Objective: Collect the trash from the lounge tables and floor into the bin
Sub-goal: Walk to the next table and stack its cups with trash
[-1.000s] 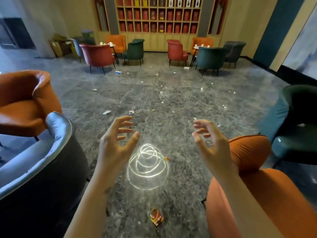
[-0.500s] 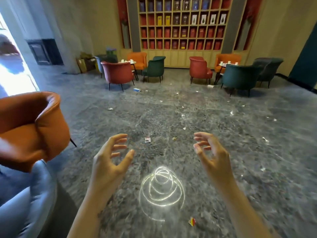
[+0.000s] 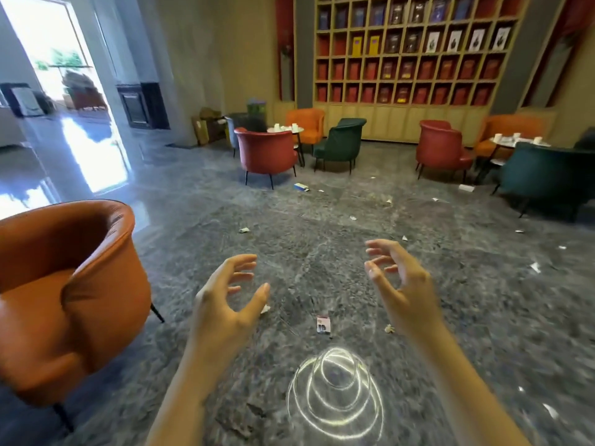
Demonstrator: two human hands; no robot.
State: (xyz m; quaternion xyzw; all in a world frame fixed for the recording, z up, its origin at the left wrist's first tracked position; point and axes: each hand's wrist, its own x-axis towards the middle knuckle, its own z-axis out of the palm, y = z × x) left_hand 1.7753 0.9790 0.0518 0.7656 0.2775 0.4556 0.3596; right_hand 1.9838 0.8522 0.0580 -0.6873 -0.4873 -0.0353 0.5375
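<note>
L hand (image 3: 225, 304) and R hand (image 3: 399, 291) held out over floor (image 3: 322, 239), fingers apart and loosely curled, nothing gripped. Small packet (image 3: 323, 324) seen on floor btwn them, untouched, near light rings (image 3: 336, 391). Paper scraps (image 3: 244, 230) scattered farther out. Blue box (image 3: 301, 187) by red chair (image 3: 265, 154). Cups (image 3: 283, 127) noted on far table (image 3: 297, 131).

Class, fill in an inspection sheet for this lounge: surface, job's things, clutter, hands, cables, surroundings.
Surface: grey stone floor with a spiral light reflection.
Job's things: small packet seen between the hands, blue-and-white box, paper scraps strewn about; white cups on a far table; bin not identifiable.
Clutter: boxes by the pillar.
Hands: left hand and right hand raised, fingers loosely curled, holding nothing.
Cables: nothing seen.
Surroundings: orange armchair at left, bookshelf wall, bright doorway.
</note>
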